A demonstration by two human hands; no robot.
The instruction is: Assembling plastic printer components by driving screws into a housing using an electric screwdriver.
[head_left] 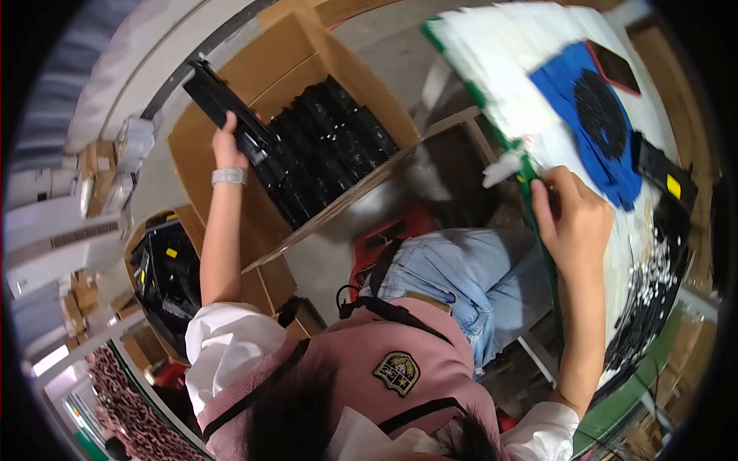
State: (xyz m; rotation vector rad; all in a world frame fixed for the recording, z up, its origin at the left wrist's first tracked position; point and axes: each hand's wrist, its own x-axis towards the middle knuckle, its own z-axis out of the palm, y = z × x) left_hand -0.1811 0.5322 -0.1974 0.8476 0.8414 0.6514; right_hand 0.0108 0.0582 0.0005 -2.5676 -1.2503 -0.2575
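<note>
My left hand [229,146] is closed on a long, narrow black plastic part [231,109], holding it tilted over the left side of an open cardboard box [192,134]. Inside the box, several black glossy pieces [330,138] lie packed in rows. At the green-edged worktable [457,69] on the right, my right hand [573,219] rests with its fingers curled in toward the thumb. Whatever lies between those fingers, if anything, is hidden. Just beyond it, a crumpled strip of white plastic [503,167] sticks out past the table's edge.
On the table, a blue cloth [565,81] carries a pile of black bits [601,115], with a phone [613,67] alongside. A black part with a yellow label [665,175] and scattered white bits [653,265] lie nearer. Another box of black parts [165,257] stands left.
</note>
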